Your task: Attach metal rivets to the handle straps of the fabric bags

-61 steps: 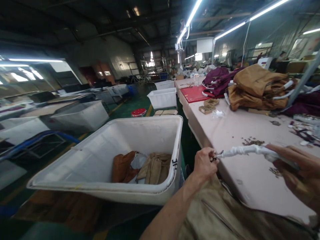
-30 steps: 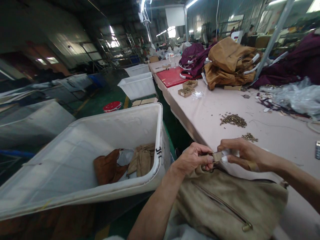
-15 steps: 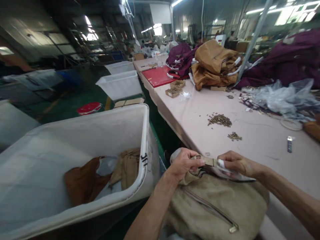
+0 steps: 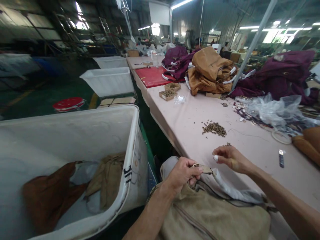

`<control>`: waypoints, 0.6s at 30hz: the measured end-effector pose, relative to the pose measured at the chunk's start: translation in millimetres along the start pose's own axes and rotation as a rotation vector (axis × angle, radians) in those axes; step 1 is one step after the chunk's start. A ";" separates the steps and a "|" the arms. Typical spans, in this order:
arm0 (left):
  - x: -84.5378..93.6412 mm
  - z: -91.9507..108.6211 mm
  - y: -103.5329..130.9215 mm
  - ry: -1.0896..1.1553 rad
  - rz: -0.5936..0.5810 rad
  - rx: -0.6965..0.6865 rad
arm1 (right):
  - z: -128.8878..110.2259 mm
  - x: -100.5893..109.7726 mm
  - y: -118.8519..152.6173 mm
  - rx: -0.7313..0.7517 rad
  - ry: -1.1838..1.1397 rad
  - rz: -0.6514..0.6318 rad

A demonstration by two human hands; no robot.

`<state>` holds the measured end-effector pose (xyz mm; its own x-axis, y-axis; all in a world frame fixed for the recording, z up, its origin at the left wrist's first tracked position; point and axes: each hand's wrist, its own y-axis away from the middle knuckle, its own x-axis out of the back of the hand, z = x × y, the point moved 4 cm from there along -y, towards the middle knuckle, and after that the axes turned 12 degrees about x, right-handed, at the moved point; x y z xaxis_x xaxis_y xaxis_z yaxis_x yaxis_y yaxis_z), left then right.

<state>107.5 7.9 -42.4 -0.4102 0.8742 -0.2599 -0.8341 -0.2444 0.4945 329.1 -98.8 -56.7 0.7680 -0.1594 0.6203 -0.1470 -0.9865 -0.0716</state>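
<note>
My left hand (image 4: 183, 171) pinches the end of a khaki strap (image 4: 205, 169) that has a small metal buckle. The strap belongs to a khaki bag (image 4: 225, 216) with a zipper, lying at the table's near edge; white wrapping (image 4: 228, 186) runs along part of the strap. My right hand (image 4: 231, 159) is off the strap, above the table, with white tape on a fingertip and its thumb and fingers apart. Just behind it, a small group of brass-coloured metal pieces (image 4: 227, 144) is partly hidden. A larger pile of them (image 4: 214, 129) lies farther back.
On my left stands a white bin (image 4: 135, 143) with brown and khaki bags inside. The table (image 4: 172, 116) also bears small boxes of metal pieces (image 4: 168, 94), tan bags (image 4: 210, 73), purple bags (image 4: 280, 73), plastic film (image 4: 270, 110) and a small cutter-like tool (image 4: 281, 158).
My right hand has let go of the strap and moved up toward the small group of metal pieces. My left hand still grips the strap. The view has shifted slightly to the right.
</note>
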 end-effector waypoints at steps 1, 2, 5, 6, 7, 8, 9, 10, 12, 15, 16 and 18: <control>0.3 -0.5 0.0 0.007 0.007 -0.001 | 6.2 7.7 -15.3 -0.004 0.104 0.033; 0.7 -0.8 0.1 0.018 0.018 -0.002 | 12.8 13.5 -30.9 -0.016 0.178 0.064; 3.0 -2.7 1.0 0.047 0.051 -0.003 | 32.7 18.1 -73.4 -0.073 0.351 0.122; 4.2 -3.9 1.4 0.052 0.064 -0.001 | 38.6 16.2 -84.3 -0.098 0.402 0.136; 5.6 -5.5 1.9 0.056 0.077 0.002 | 44.0 13.4 -93.0 -0.124 0.447 0.148; 7.1 -7.2 2.3 0.061 0.086 0.003 | 48.9 10.2 -99.5 -0.150 0.486 0.157; 8.7 -8.8 2.6 0.068 0.094 0.002 | 53.3 7.0 -104.0 -0.173 0.518 0.164; 10.3 -10.1 2.8 0.076 0.101 -0.001 | 57.2 4.2 -106.9 -0.195 0.545 0.167; 12.9 -11.7 2.4 0.092 0.103 -0.010 | 63.9 1.1 -109.4 -0.233 0.582 0.160; 15.3 -11.6 0.1 0.107 0.100 -0.029 | 70.6 1.9 -110.1 -0.274 0.606 0.140; 15.8 -11.3 -0.8 0.108 0.100 -0.035 | 71.9 2.9 -110.5 -0.283 0.608 0.135; 16.4 -11.4 -2.2 0.107 0.106 -0.039 | 73.0 4.7 -111.2 -0.294 0.611 0.127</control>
<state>98.3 18.0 -57.3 -0.5320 0.7936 -0.2953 -0.7966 -0.3509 0.4922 394.5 7.6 -102.9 0.2568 -0.1390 0.9564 -0.4422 -0.8968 -0.0116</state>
